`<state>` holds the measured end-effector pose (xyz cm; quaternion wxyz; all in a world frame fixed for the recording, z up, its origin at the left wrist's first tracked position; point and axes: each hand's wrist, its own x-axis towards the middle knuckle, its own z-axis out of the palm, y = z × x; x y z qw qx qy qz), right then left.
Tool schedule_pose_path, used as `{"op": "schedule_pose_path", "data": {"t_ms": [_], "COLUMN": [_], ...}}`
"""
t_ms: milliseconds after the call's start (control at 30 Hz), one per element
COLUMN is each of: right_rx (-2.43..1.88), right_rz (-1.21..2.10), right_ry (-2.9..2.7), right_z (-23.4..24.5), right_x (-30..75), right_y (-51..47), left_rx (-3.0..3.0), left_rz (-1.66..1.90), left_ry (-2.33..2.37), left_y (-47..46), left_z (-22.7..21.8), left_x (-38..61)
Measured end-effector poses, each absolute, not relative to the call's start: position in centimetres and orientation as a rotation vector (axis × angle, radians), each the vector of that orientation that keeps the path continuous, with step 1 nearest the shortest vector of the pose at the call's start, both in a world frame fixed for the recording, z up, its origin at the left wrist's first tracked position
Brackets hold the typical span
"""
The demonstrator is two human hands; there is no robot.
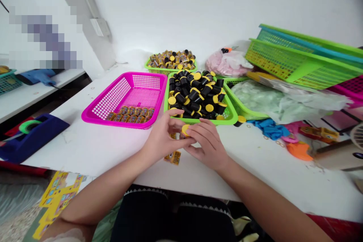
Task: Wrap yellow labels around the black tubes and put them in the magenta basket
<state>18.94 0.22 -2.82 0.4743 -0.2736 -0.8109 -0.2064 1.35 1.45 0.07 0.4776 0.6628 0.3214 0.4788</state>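
Observation:
Between my two hands, above the table's front part, is a small yellow-capped container. My left hand has its thumb and fingers closed around the container's side. The fingers of my right hand bend over the cap from the other side. Most of the container's body is hidden by fingers. Just below lies a printed yellow-brown label on the table. Behind my hands stands a green basket heaped with black, yellow-capped containers. To the left, a pink basket holds rows of labelled containers.
Another basket of labelled containers stands by the wall. At left is a blue tape dispenser. Stacked baskets, plastic bags, a blue cloth and a fan-like device crowd the right side.

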Motion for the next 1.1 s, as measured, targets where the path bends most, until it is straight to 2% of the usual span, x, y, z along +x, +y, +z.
{"op": "schedule_pose_path", "data": {"t_ms": [100,300,467,567,667,833,967,1100], "right_rx": [-0.643,-0.505,-0.485,-0.771,-1.357,-1.906,-2.042,-1.922], "right_rz": [-0.417,-0.220,-0.161,-0.156,-0.166,0.062,0.113,0.195], "right_ry": [-1.973,-1.986,-2.028,-1.967,-1.830,-2.144,-2.167,-2.211], "right_z": [-2.7,-3.3,-3.0,-2.0,-0.6,1.0,1.3,1.1], "right_x": [19.1,19.6,19.9,21.4,23.0,22.8,22.6,24.0], "right_y": [0.3,0.6,0.8,1.8,3.5,5.0,5.3,6.2], "left_rx": [1.574,1.530,1.784,2.074,2.278,2.235,2.249,2.259], "left_rz": [1.206,1.064,0.966,1.013,0.984,0.510,0.053,-0.151], "left_ry": [0.780,0.695,0.812,1.016,1.401,2.096,2.162,2.148], "left_y": [1.4,1.5,0.7,0.7,2.4,8.7,13.2,15.6], "left_z": [0.5,1.0,1.9,3.2,5.3,8.2,7.7,5.3], "left_x": [1.3,0.8,-0.4,-2.7,-6.8,-13.9,-16.9,-17.8]}}
